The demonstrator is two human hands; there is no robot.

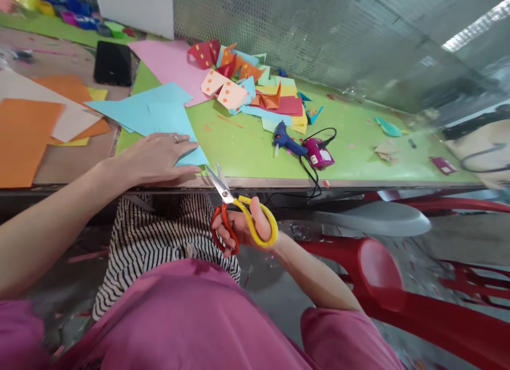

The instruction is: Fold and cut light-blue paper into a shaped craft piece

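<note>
Light blue paper (167, 115) lies near the table's front edge, and my left hand (159, 156) rests palm down on it with fingers stretched out. Just beyond the table edge, my right hand (243, 224) has its fingers through the handles of the scissors (225, 195), one handle red and the other yellow. The blades are apart and point up toward the paper's lower right corner. Their tips are close to that corner; whether they touch it I cannot tell.
Folded and spotted papers (229, 91) lie behind on the green table cover (354, 141). Right of them are a blue glue gun (287, 141) and a purple box (319, 153) with cords. A phone (112, 63) and orange paper (27, 139) lie left. Red chairs (378, 263) stand below right.
</note>
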